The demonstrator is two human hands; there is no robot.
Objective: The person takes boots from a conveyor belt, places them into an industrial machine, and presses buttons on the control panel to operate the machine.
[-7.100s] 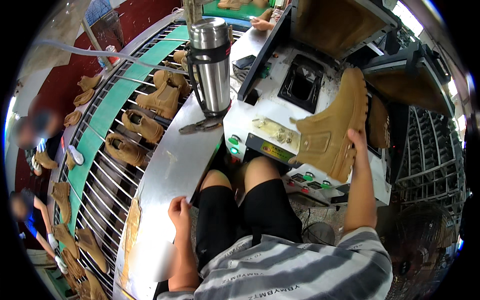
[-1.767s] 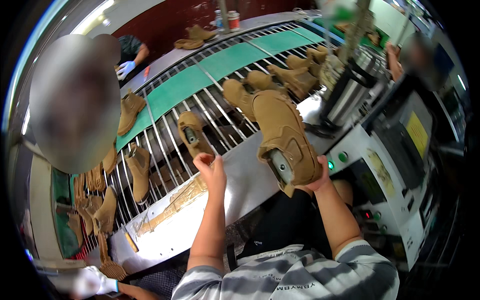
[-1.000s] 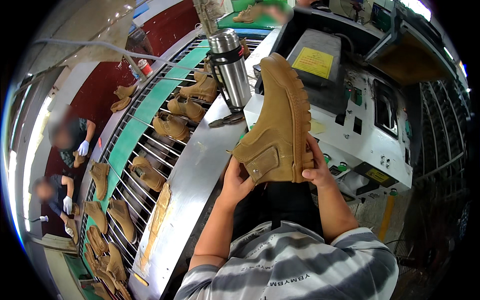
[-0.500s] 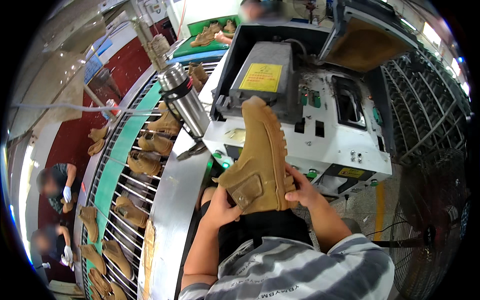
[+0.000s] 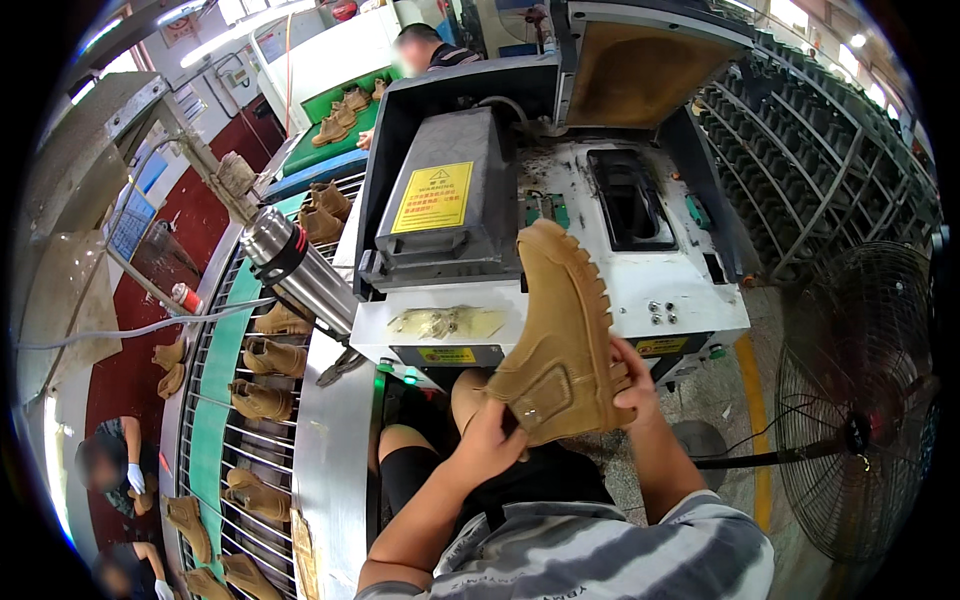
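Observation:
A tan suede ankle boot (image 5: pixel 560 345) is held up before me, its toe pointing away and its lugged sole turned to the right. My left hand (image 5: pixel 490 440) is closed on the boot's upper near the opening, below a stitched side patch. At the heel, my right hand (image 5: pixel 632 385) grips the sole edge between thumb and fingers. Behind the boot stands a white and grey machine (image 5: pixel 450 320) with its lid (image 5: pixel 640 70) raised. A dark, boot-shaped recess (image 5: pixel 632 205) shows in its top.
Left of me runs a roller conveyor (image 5: pixel 225 400) carrying several tan boots. A steel flask (image 5: pixel 300 270) stands on its metal edge. A caged floor fan (image 5: pixel 855 420) is at right, before racks (image 5: pixel 810 150) of dark items. Co-workers (image 5: pixel 115 465) sit beyond the conveyor; another person (image 5: pixel 435 50) is behind the machine.
My view has shifted, so the machine and conveyor appear further left. The boot has moved slightly right and lower in view, still in both hands.

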